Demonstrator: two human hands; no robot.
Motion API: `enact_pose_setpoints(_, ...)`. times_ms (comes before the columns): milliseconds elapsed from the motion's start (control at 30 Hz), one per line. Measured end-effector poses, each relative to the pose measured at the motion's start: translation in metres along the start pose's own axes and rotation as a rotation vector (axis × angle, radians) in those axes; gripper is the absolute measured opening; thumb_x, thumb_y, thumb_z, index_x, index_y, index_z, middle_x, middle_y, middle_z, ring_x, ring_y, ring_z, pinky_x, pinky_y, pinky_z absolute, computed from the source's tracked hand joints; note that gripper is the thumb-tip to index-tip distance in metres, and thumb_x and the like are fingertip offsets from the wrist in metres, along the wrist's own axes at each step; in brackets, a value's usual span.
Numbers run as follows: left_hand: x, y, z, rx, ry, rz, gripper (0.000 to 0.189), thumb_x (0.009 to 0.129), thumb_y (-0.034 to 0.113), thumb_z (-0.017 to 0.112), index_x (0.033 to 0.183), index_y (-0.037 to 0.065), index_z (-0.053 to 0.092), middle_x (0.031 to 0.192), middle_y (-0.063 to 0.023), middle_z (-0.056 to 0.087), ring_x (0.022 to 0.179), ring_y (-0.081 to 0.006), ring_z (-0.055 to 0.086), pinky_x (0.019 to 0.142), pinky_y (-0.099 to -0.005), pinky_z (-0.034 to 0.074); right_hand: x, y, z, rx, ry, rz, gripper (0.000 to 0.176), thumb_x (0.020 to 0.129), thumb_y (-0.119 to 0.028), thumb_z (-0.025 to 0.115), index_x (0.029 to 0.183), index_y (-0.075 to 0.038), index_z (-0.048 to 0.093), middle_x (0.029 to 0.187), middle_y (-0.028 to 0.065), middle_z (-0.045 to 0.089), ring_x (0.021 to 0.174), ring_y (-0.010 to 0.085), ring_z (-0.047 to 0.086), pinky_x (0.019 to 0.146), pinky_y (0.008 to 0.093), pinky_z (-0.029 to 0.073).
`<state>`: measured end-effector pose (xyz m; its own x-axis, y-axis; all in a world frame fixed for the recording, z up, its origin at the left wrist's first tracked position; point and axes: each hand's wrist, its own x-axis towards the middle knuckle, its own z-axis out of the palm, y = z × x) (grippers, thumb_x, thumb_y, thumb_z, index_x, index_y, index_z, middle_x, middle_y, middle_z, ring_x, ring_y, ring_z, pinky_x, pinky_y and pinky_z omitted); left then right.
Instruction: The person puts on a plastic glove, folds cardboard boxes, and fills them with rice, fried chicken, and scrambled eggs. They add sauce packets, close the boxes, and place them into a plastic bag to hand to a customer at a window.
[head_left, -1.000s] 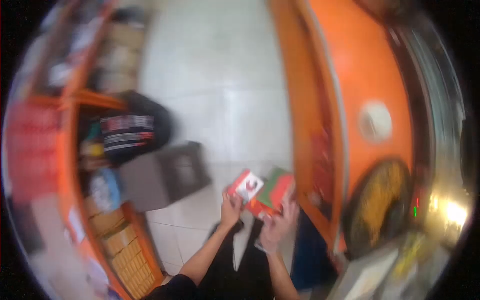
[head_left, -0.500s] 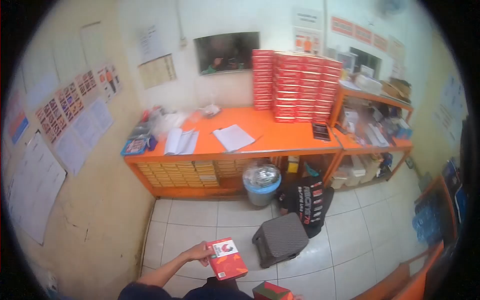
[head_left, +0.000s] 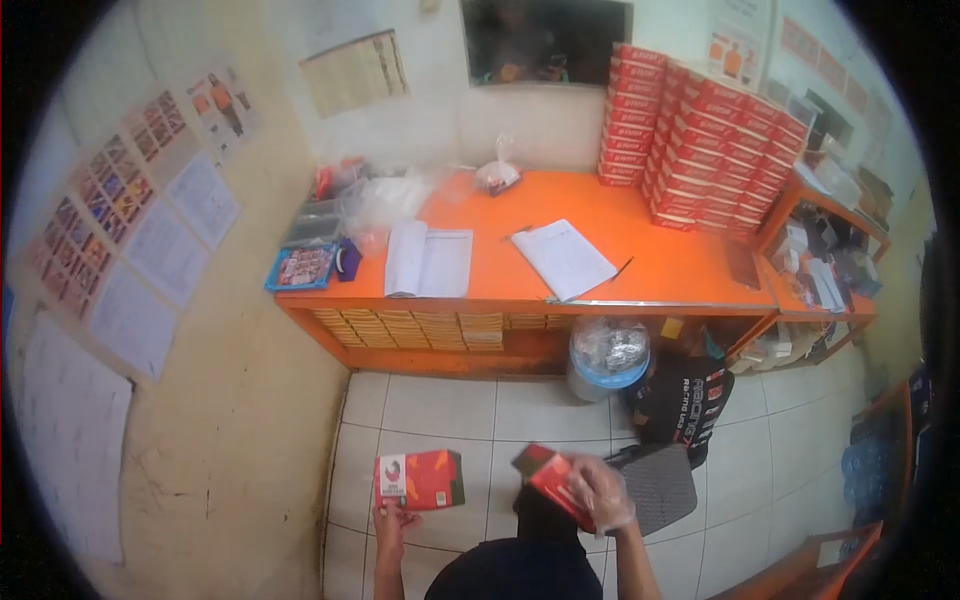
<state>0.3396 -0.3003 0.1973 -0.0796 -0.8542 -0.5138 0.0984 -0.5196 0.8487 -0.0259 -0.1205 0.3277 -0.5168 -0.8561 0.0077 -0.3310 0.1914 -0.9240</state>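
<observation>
My left hand point(head_left: 396, 522) grips the lower left corner of a red box point(head_left: 425, 480) with a white logo panel and a dark green end, its printed face turned up. My right hand point(head_left: 600, 495), in a clear plastic glove, is closed around a second red box point(head_left: 550, 480), which is tilted and shows a dark green end. Both boxes are held apart from each other over the tiled floor, in front of my dark clothing. Beneath my right hand lies a grey woven-textured stool point(head_left: 655, 488).
An orange counter point(head_left: 480, 235) bears stacked red boxes point(head_left: 715, 150), open papers point(head_left: 565, 258) and a blue tray point(head_left: 300, 268). By its front stands a lined bin point(head_left: 605, 380). A black printed jacket point(head_left: 685, 405) lies behind the stool. A wall with posters point(head_left: 125, 200) rises at left.
My view has turned left and my left hand has raised its box, now lying sideways. My right hand, mostly out of frame before, has come up with the second box.
</observation>
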Motion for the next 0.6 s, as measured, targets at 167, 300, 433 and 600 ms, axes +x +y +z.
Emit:
enact_pose_setpoints(167,0.150,0.089,0.104,0.085,-0.100,0.107,0.051,0.102,0.033,0.055,0.131,0.001,0.028,0.094,-0.0166,0.058,0.076,-0.0263,0.067,0.070,-0.0433,0.063,0.201,0.000,0.021,-0.374,0.096,-0.314,0.011,0.089,-0.013,0.068,0.092,-0.008,0.058,0.121,0.0135,0.066,0.105,0.0315,0.063,0.089,0.0410,0.049)
enact_pose_setpoints(300,0.290,0.149,0.205,0.101,-0.057,0.162,0.056,0.102,0.027,0.053,0.140,0.003,0.020,0.095,-0.0187,0.061,0.076,-0.0260,0.068,0.071,-0.0414,0.063,0.390,0.068,0.029,-0.517,0.213,-0.592,0.016,0.082,-0.012,0.072,0.091,-0.010,0.059,0.124,0.0087,0.063,0.115,0.0320,0.059,0.095,0.0466,0.046)
enact_pose_setpoints(433,0.402,0.194,0.298,0.120,-0.068,0.149,0.059,0.101,0.021,0.053,0.143,0.004,0.015,0.097,-0.0192,0.062,0.077,-0.0250,0.068,0.073,-0.0403,0.062,0.523,0.121,0.039,-0.787,0.175,-0.484,0.016,0.083,-0.013,0.066,0.097,-0.012,0.060,0.127,0.0097,0.059,0.121,0.0296,0.056,0.100,0.0463,0.043)
enact_pose_setpoints(600,0.502,0.196,0.355,0.293,-0.111,0.068,0.065,0.097,0.019,0.060,0.143,0.002,0.017,0.098,-0.0178,0.063,0.077,-0.0241,0.068,0.067,-0.0345,0.058,0.583,0.105,0.030,-0.763,-0.157,-0.250,0.024,0.087,-0.026,0.065,0.107,-0.013,0.063,0.116,0.0086,0.063,0.107,0.0301,0.062,0.094,0.0469,0.046)
